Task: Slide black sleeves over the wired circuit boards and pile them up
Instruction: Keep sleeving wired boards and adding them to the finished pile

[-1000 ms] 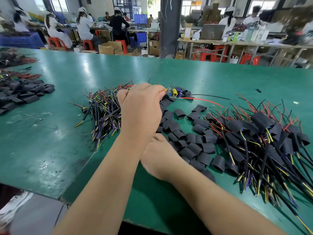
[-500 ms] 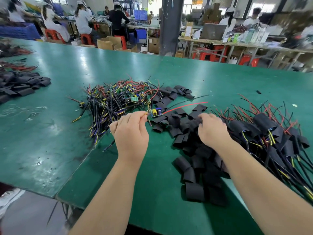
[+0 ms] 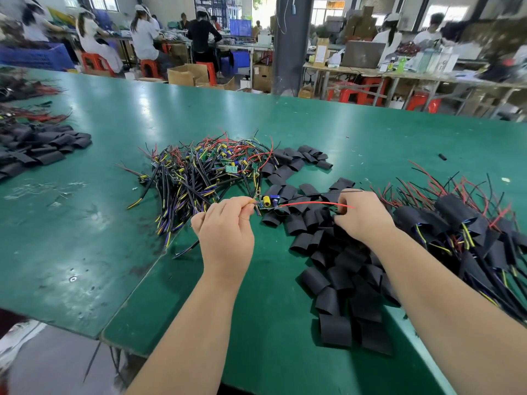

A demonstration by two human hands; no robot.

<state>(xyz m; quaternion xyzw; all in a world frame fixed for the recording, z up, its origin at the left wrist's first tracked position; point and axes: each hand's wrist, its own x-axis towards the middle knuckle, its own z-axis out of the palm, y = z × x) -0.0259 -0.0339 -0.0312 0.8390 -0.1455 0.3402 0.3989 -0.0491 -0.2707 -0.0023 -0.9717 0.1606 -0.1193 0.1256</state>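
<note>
My left hand pinches the wire end of a small circuit board with a yellow capacitor; its red wire and black wire stretch rightward. My right hand lies curled on the heap of loose black sleeves, fingertips among them; whether it grips one is hidden. A pile of bare wired boards lies behind my left hand. On the right rests the pile of sleeved boards.
The green table has a seam and front edge close to me. More black sleeves and wires sit far left. A small black scrap lies far right. People work at benches beyond.
My left hand has pulled a board out of the bare pile toward me. My right hand came out from under the left arm and moved right onto the loose sleeves.
</note>
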